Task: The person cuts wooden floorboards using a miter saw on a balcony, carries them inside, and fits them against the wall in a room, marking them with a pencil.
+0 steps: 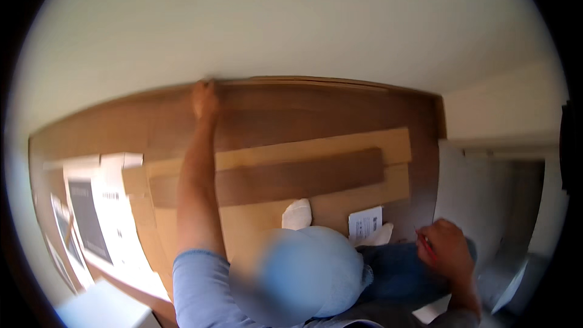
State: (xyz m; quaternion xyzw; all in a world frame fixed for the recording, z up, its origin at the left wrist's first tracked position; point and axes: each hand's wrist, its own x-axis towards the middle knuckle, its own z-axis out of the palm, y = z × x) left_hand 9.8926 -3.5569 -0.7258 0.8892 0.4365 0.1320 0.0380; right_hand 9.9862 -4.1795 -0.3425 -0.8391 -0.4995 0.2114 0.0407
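My left hand [205, 98] reaches far forward to the brown wooden skirting strip [340, 80] at the foot of the wall. Its fingers are curled at the strip's edge, and blur hides what they may grip. On the right, my right hand [446, 249] is closed around a slim red pen-like tool [427, 244], its thin tip pointing up and left. That hand is just above my dark-blue-clad leg [395, 270]. A white printed card [365, 223] lies on the floor left of it.
Flat cardboard [340, 146] covers part of the brown floor [273, 100]. White packaging with a dark panel [91, 212] lies at left, near a white box [106, 310]. The pale wall [291, 24] runs across the far side; a white panel [461, 182] stands at right.
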